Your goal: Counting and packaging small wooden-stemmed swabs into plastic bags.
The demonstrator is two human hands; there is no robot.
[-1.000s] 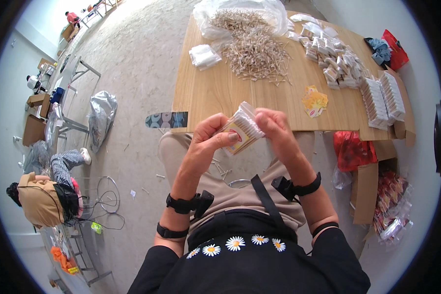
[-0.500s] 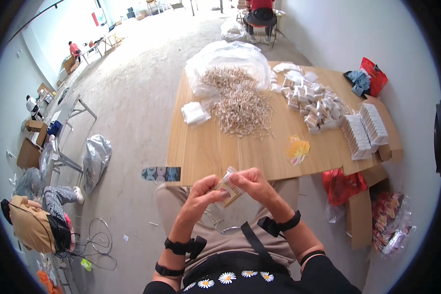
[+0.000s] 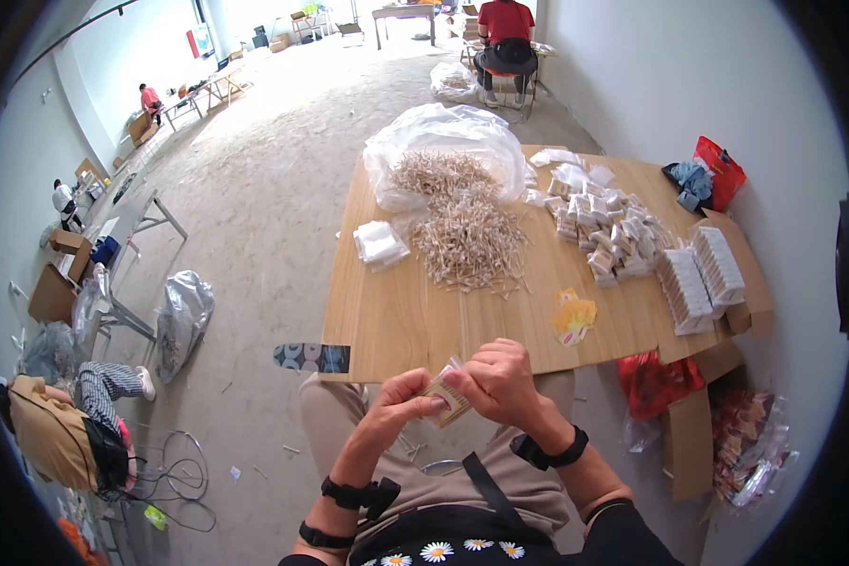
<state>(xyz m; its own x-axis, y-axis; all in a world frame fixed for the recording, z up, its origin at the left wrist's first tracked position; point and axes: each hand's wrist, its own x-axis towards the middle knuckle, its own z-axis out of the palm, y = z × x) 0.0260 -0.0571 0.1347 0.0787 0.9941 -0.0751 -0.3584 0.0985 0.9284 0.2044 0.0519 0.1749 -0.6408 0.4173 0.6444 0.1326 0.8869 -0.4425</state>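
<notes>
Left hand [image 3: 396,409]: thumb and fingers pinched on left side of cotton-swab packet [image 3: 454,411]. Right hand [image 3: 503,385]: fingers curled closed, gripping packet's far end. Packet tilted, at near edge of wooden table [image 3: 396,325]; loose-swab heap [image 3: 470,243] beyond.

And we're up on the wearer's head, left eye of a side-by-side fisheye pair, upright, peering down and forward! Closest in, the daisy-print black shirt [image 3: 443,529] along the bottom edge; just beyond, the left grip [image 3: 398,407] and right grip [image 3: 502,379], near dead centre; then the wooden table [image 3: 377,325]. Tilted enough to catch the distant red-shirted person [image 3: 507,42], right up top!
</notes>
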